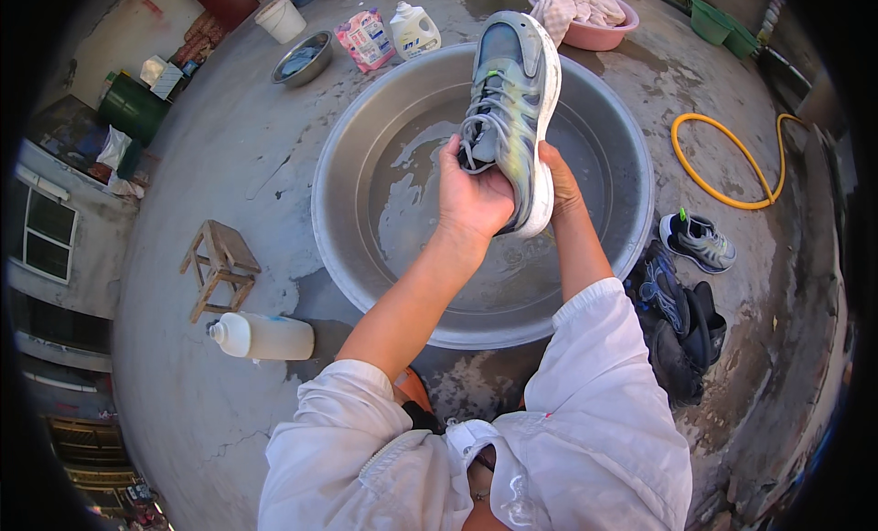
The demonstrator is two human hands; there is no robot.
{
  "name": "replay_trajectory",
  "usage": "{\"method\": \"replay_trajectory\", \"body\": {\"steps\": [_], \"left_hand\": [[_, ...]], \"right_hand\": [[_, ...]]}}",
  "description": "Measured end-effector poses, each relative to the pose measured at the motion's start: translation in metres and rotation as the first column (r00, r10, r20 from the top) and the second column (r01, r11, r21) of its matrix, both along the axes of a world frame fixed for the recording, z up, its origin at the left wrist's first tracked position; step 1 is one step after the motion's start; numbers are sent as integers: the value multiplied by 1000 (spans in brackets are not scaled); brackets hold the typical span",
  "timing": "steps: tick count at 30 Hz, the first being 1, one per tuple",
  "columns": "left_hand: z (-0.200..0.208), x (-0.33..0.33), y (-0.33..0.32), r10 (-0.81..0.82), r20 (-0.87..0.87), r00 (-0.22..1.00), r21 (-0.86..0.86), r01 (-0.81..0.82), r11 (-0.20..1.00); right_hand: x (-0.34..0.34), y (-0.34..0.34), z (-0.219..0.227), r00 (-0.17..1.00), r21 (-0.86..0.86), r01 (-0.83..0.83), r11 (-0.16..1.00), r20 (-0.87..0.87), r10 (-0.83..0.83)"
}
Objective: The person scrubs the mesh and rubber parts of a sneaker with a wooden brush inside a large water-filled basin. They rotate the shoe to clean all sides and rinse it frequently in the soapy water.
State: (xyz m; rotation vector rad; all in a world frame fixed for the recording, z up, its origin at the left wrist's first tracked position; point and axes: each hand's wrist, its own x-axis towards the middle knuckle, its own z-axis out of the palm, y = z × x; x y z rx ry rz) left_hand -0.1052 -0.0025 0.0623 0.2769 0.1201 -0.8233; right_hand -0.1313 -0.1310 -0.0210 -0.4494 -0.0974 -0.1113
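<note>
A grey sneaker [508, 110] with a thick white sole and pale yellow-green sides is held up, toe pointing away from me. My left hand [474, 194] grips it near the heel and shoe opening, with some fingers hidden behind the shoe. On the other side, my right hand [560, 176] holds the sole edge, its fingers partly out of sight. Grey laces [485, 128] hang loosely over the tongue. Beneath the shoe stands a wide metal basin [340, 215] with shallow cloudy water in it.
At right lie another grey sneaker [702, 242], several dark shoes [672, 334] and a yellow hose [684, 156]. At left are a wooden stool [224, 257] and a white bottle [265, 336]. Beyond the basin stand a detergent jug [414, 32], a pink bag [366, 42] and a pink laundry tub [599, 39].
</note>
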Motion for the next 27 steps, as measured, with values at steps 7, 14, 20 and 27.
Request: {"method": "replay_trajectory", "body": {"steps": [7, 14, 20, 27], "left_hand": [[1, 6, 7, -62, -60, 996, -81, 57, 995], [9, 20, 14, 12, 24, 1000, -72, -10, 997], [4, 32, 18, -3, 64, 998, -1, 3, 1000], [-7, 76, 39, 134, 252, 959, 17, -143, 990]], "right_hand": [[16, 9, -11, 998, 67, -1, 998, 60, -3], [14, 12, -10, 994, 68, -105, 992, -18, 107], [22, -2, -26, 990, -191, -66, 979, -136, 40], [14, -19, -124, 448, -670, -518, 531, -742, -499]]}}
